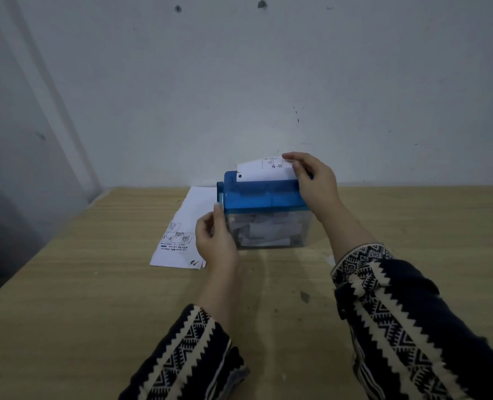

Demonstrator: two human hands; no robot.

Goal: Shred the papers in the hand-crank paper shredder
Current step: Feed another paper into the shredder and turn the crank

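A small shredder (264, 194) with a blue top and a clear bin full of white shreds (264, 230) stands on the wooden table near the wall. A printed sheet (264, 168) sticks upright out of its top slot. My right hand (311, 180) rests on the shredder's right end, fingertips touching the sheet's upper right edge. My left hand (215, 238) is at the shredder's left side, fingers curled at the crank (219, 192), whose handle is mostly hidden.
A stack of printed papers (186, 229) lies flat on the table just left of the shredder, partly under my left hand. The table (95, 284) ends at the grey wall behind and drops off along its left edge.
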